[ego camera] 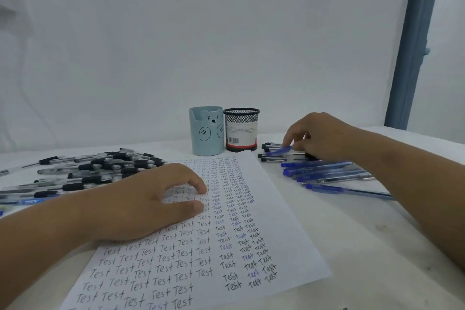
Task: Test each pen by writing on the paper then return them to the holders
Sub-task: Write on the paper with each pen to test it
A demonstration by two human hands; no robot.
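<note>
Here, blue pen (279, 151), translucent, capped, pinched

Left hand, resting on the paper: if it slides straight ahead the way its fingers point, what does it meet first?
The left hand would probably cross only the paper toward the blue pens; depth is uncertain.

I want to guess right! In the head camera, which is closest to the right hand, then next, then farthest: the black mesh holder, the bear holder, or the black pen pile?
1. black mesh holder, just beside the right hand.
2. bear holder, past it.
3. black pen pile, far across the paper.
</note>
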